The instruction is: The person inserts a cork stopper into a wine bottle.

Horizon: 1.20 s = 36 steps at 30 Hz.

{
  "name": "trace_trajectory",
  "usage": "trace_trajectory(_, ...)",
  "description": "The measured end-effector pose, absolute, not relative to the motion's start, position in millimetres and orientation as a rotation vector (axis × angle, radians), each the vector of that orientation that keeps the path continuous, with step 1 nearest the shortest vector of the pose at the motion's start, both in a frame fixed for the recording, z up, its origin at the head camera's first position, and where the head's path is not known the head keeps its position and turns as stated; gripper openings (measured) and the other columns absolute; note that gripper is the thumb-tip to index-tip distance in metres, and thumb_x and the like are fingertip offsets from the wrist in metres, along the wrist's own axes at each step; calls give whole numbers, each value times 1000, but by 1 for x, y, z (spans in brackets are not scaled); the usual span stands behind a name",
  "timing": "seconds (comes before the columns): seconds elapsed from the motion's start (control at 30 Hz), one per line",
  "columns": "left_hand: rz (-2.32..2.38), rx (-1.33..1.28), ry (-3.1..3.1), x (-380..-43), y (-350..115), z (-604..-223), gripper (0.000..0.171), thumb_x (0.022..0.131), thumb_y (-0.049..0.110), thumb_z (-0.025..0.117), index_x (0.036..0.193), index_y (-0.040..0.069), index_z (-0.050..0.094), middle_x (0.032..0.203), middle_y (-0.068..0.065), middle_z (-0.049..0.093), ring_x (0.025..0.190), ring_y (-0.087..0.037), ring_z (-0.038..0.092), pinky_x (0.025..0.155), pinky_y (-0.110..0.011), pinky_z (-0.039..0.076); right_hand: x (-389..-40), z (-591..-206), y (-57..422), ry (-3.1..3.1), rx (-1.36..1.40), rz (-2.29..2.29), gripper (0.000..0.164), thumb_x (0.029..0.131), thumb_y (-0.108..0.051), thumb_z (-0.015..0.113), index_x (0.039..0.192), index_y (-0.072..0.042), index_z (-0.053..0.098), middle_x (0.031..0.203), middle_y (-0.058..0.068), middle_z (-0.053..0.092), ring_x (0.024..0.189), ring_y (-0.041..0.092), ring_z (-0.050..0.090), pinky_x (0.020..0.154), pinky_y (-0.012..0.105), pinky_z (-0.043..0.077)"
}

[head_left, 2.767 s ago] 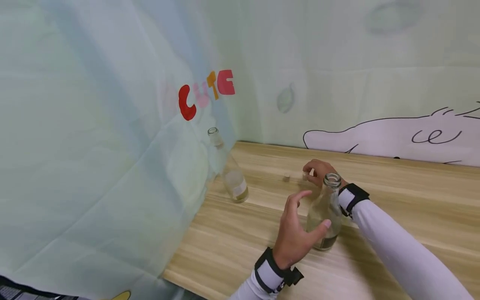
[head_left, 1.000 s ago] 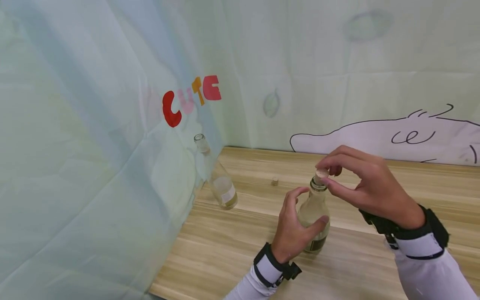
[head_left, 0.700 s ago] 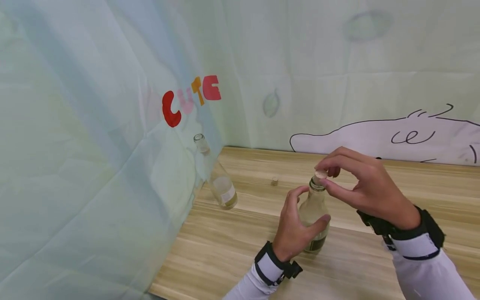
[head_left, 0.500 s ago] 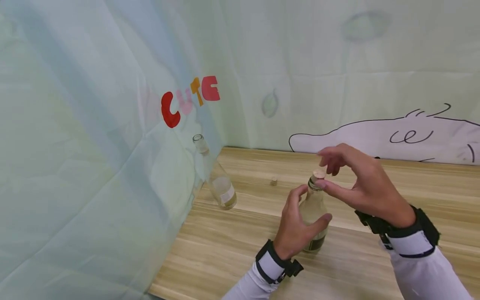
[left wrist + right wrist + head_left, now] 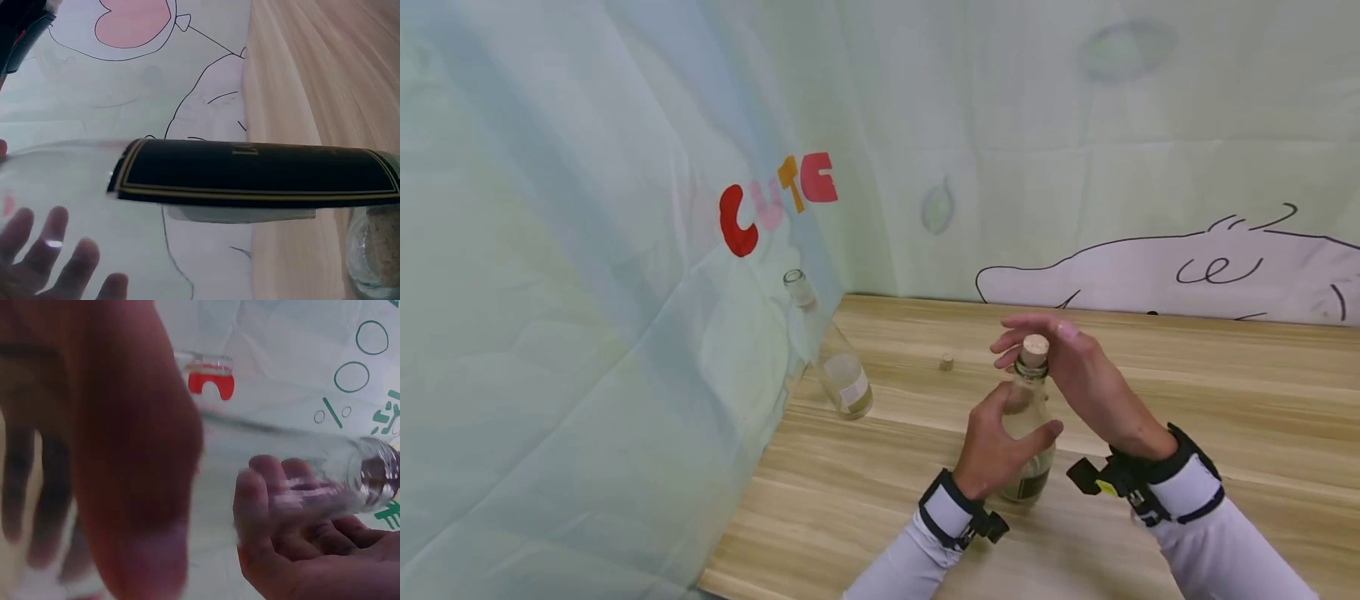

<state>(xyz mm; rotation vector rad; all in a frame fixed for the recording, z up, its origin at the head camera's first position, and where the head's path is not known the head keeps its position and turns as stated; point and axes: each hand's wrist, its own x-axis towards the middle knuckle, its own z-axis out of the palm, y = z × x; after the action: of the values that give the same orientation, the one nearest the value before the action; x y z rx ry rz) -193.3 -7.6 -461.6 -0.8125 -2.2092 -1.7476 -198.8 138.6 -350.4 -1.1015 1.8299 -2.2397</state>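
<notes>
A clear glass bottle (image 5: 1021,421) with a dark label (image 5: 250,172) stands on the wooden table in front of me. A pale cork (image 5: 1036,350) sits in its mouth, with much of the cork above the rim. My left hand (image 5: 988,446) grips the bottle's body, thumb on the near right side and fingers round the far side. Just behind the neck is my right hand (image 5: 1090,383), fingers extended leftward and clear of the cork. The right wrist view has the left thumb (image 5: 137,456) large and blurred in front of the glass.
A second clear bottle (image 5: 847,379) with a pale label stands uncorked at the left, near the hanging fabric (image 5: 625,333). Between the two bottles, farther back, a small cork (image 5: 947,362) rests on the table (image 5: 850,483). Printed fabric rises behind the table.
My right hand took a cork from the table, set it in the bottle's mouth, then let go and moved left behind the neck. My left hand has closed in round the bottle.
</notes>
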Motion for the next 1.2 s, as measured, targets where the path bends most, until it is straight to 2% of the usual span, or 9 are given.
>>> trace_trajectory(0.17,-1725,-882,-2205,-196,-8,-463,67,91,22,73,150,22,40,147,4,49,128,-13,50,99,-34,46,-198,-358,134,1691,-999,-2244,64,108,-33,11,117,4,62,99,20,66,96,31,61,89,46,44)
trace_trajectory(0.3,-1670,-848,-2244,-196,-7,-464,57,91,25,73,142,18,48,136,3,57,118,-10,56,93,-31,49,-195,-360,131,1687,-919,-2271,62,107,-38,12,102,-1,62,85,11,62,82,29,59,80,44,47)
trace_trajectory(0.43,-1658,-828,-2236,-195,-5,-466,49,89,21,76,133,14,57,127,2,62,110,-10,59,90,-29,50,-195,-361,128,1736,-898,-2308,55,107,-37,17,92,-4,58,79,9,58,72,27,56,73,40,47)
trace_trajectory(0.63,-1653,-836,-2200,-195,-5,-467,50,87,17,78,133,12,58,128,1,62,111,-11,59,90,-29,50,-195,-364,122,1750,-912,-2351,50,107,-33,21,86,-5,58,74,6,56,65,23,53,64,37,46)
trace_trajectory(0.8,-1656,-839,-2195,-195,-6,-467,51,86,15,78,133,12,57,129,1,61,112,-11,58,90,-29,50,-193,-366,116,1786,-899,-2387,47,105,-28,23,84,-4,57,69,7,52,59,23,50,55,38,43)
trace_trajectory(1.2,-1616,-872,-2164,-198,-7,-470,55,82,12,80,132,9,56,128,-2,61,112,-12,58,89,-29,51,-194,-368,110,1896,-836,-2403,46,103,-27,23,79,-1,52,64,9,48,56,25,46,50,40,40)
